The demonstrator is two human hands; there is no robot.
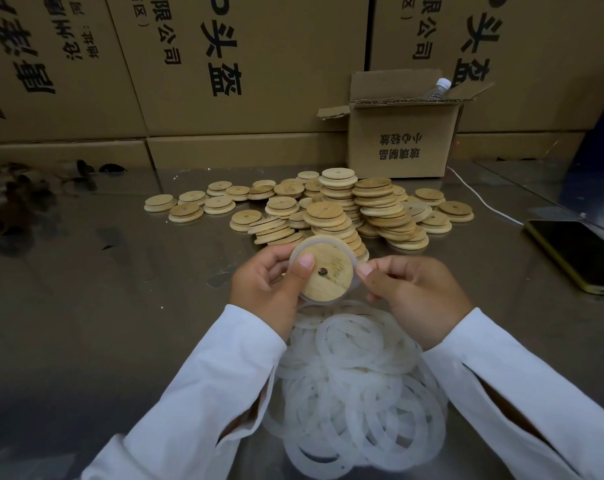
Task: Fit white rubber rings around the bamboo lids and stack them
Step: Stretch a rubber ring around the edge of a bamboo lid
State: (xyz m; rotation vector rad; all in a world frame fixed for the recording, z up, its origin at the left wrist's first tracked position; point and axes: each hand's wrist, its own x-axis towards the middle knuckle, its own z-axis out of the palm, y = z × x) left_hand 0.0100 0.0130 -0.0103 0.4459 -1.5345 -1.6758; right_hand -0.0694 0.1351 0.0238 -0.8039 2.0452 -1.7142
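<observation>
My left hand [269,278] holds a round bamboo lid [330,275] with a small centre hole, thumb pressed on its face. A white rubber ring [355,270] runs around the lid's rim, and my right hand [408,289] pinches that ring at the lid's right edge. Below my hands lies a heap of loose white rubber rings [356,386]. Behind the held lid, bamboo lids [342,209] lie in leaning stacks and loose singles on the steel table [103,289].
A small open cardboard box [401,140] with a plastic bottle [439,88] in it stands behind the lids. Large cardboard cartons [224,64] wall off the back. A phone [577,251] on a white cable lies at the right. Dark scraps [13,199] sit at the far left.
</observation>
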